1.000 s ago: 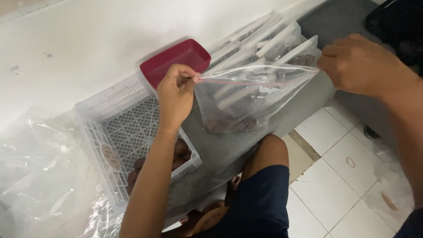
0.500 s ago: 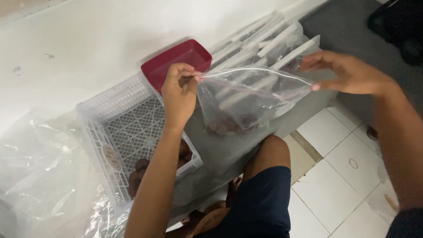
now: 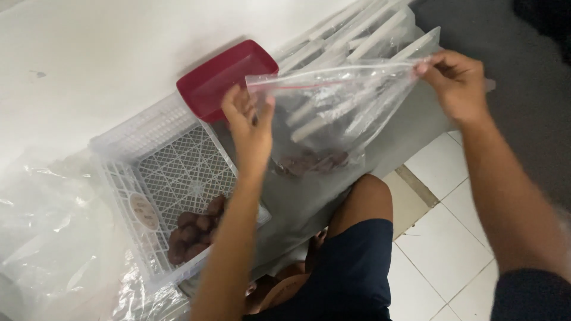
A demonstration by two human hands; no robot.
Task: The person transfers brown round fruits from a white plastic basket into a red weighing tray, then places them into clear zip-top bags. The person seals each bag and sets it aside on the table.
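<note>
My right hand (image 3: 455, 83) pinches the right top corner of a clear zip bag (image 3: 339, 113) held up in the air. Several brown dates (image 3: 312, 161) lie in the bag's bottom. My left hand (image 3: 248, 128) is at the bag's left top corner, fingers spread and touching the plastic near its mouth. Below the left forearm stands a white lattice crate (image 3: 160, 172) with several more brown dates (image 3: 196, 232) in its near corner.
A dark red plastic tray (image 3: 223, 77) rests behind the crate by the white wall. Crumpled clear plastic sheeting (image 3: 47, 238) lies at left. White slatted trays (image 3: 363, 35) lean behind the bag. My bent knee in dark shorts (image 3: 357, 238) is below, over white floor tiles (image 3: 440, 244).
My left hand has loosened from pinching the bag's left corner and its fingers have spread. My right hand slid along the bag's top to the right corner.
</note>
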